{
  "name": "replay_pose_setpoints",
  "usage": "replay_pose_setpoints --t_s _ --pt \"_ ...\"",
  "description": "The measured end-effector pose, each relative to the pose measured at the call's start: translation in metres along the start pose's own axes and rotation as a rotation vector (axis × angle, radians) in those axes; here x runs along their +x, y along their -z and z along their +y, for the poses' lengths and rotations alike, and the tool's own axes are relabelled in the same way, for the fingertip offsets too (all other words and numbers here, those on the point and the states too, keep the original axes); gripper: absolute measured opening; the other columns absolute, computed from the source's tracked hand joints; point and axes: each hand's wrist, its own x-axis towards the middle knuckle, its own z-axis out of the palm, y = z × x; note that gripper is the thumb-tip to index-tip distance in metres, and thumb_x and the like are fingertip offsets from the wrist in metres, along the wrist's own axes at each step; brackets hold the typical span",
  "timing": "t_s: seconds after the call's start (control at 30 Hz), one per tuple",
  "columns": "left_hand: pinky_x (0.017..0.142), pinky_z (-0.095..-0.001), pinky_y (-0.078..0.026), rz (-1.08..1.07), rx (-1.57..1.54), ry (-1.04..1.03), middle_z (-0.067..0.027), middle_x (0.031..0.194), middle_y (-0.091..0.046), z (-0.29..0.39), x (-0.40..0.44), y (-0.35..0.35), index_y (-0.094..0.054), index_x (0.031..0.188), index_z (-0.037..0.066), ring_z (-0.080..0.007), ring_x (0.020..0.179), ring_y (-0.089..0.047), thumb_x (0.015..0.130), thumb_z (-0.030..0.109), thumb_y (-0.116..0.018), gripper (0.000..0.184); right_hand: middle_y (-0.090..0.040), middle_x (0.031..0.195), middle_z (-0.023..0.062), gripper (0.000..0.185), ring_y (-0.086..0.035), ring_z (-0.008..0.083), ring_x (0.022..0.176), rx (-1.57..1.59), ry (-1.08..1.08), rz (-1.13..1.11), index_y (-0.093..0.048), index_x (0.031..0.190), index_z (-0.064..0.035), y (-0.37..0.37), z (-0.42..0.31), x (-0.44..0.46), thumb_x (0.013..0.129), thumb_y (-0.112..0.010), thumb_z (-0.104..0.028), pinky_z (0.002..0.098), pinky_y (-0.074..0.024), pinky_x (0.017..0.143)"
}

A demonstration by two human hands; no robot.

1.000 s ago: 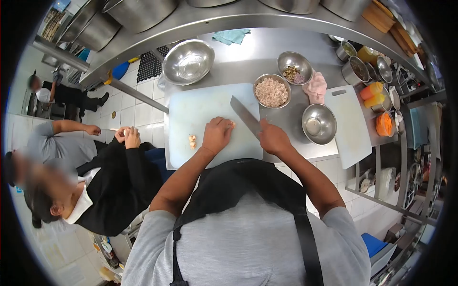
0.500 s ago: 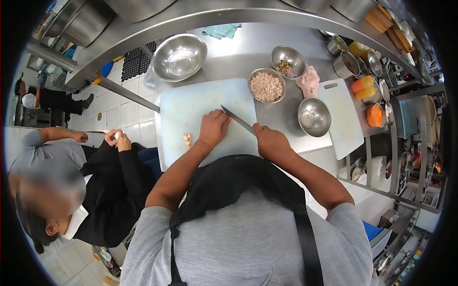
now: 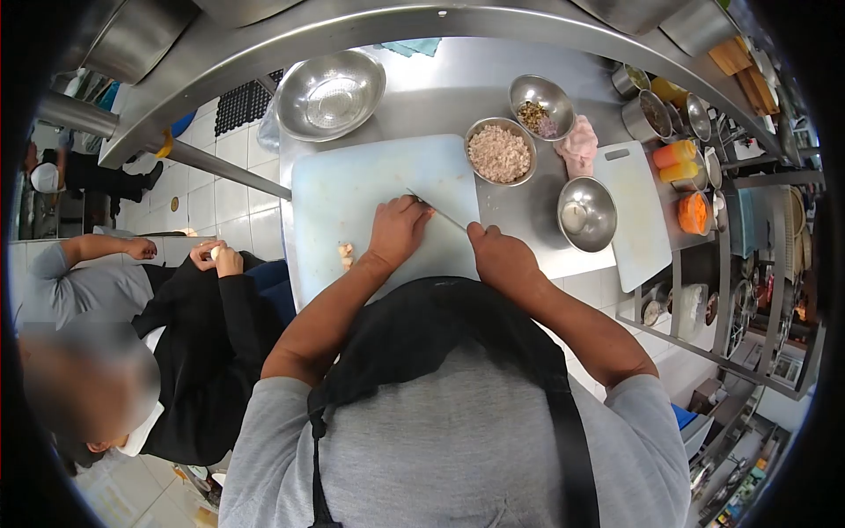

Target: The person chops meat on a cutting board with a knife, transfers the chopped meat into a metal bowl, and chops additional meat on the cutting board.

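On a white cutting board (image 3: 352, 185), my left hand (image 3: 400, 231) rests with its fingers curled together at a small pale piece, mostly hidden beneath the fingertips. My right hand (image 3: 503, 253) is wrapped round the handle of a large knife (image 3: 437, 211), whose blade stands edge down, its tip beside my left fingers. A few small pale pieces (image 3: 347, 255) lie on the board left of my left hand. Just past the board's right edge sits a metal bowl of chopped pale food (image 3: 500, 151).
A large metal bowl (image 3: 331, 95) stands behind the board. To the right are a bowl with chopped bits (image 3: 541, 107), a pink cloth (image 3: 577, 145), another metal bowl (image 3: 587, 214) and a second board (image 3: 632, 216). A co-worker in black (image 3: 189, 352) is at the left; a shelf (image 3: 440, 19) runs overhead.
The knife blade has turned from lying flatter to standing edge down, its tip now beside my left fingers. Both hands keep their places over the board while the view shifts slightly.
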Motion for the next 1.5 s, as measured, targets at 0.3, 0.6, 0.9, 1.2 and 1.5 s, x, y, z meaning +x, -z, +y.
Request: replay_pose_setpoints --t_s 0.3,0.6,0.9,1.2,1.5 --pt "0.081 -0.0483 -0.047 0.088 0.047 0.005 -0.0017 0.101 -0.070 0.004 -0.004 -0.005 -0.079 0.097 0.012 -0.0294 0.092 -0.067 0.098 0.024 -0.077 0.012 -0.068 0.093 0.0230 0.020 -0.073 0.0413 0.074 0.101 0.053 0.025 -0.051 0.116 -0.0011 -0.001 0.003 0.000 0.097 -0.057 -0.003 0.0503 -0.0605 0.066" --pt "0.082 -0.0479 -0.048 0.072 -0.007 0.004 -0.0026 0.101 -0.070 0.000 -0.007 -0.007 -0.078 0.097 0.012 -0.0298 0.094 -0.068 0.094 0.020 -0.079 0.009 -0.069 0.095 0.0243 0.025 -0.072 0.0465 0.085 0.224 0.021 -0.003 -0.050 0.118 -0.0008 0.000 0.002 0.008 0.094 -0.056 -0.001 0.0576 -0.0570 0.075" --pt "0.082 -0.0484 -0.049 0.053 -0.021 -0.029 -0.0036 0.102 -0.071 -0.006 -0.009 -0.006 -0.076 0.098 0.011 -0.0312 0.096 -0.068 0.093 0.013 -0.076 0.005 -0.072 0.094 0.0252 0.024 -0.074 0.0456 0.089 0.236 -0.013 -0.050 -0.052 0.119 -0.0006 0.007 -0.003 0.018 0.096 -0.056 -0.004 0.0571 -0.0581 0.079" --pt "0.085 -0.0450 -0.058 -0.149 -0.229 0.174 -0.0146 0.113 -0.069 -0.007 -0.017 0.071 -0.068 0.112 0.007 -0.0327 0.099 -0.071 0.084 0.002 -0.070 0.029 -0.074 0.097 0.0245 0.026 -0.074 0.0460 0.091 0.264 -0.047 -0.098 -0.051 0.122 -0.0008 0.006 0.008 0.023 0.097 -0.055 -0.004 0.0586 -0.0574 0.080" --pt "0.084 -0.0395 -0.060 -0.149 -0.146 0.259 -0.0123 0.108 -0.072 0.005 -0.030 0.036 -0.073 0.116 0.008 -0.0314 0.095 -0.071 0.086 0.005 -0.083 0.032 -0.073 0.100 0.0273 0.025 -0.072 0.0488 0.095 0.433 -0.060 -0.101 -0.049 0.120 0.0006 -0.021 0.006 0.005 0.102 -0.061 -0.011 0.0594 -0.0551 0.085"
